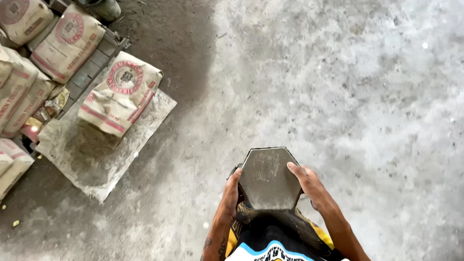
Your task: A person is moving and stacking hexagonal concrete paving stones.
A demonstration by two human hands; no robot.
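At the far left of the frame sacks lie stacked in rows; one more sack rests on a flat dusty sheet just beside them; a dark bucket stands at the upper left; the concrete floor fills the rest. Low in the middle, the left hand presses the left edge of a grey hexagonal block, fingers closed against it; the right hand grips its right edge, fingers curled over the top face.
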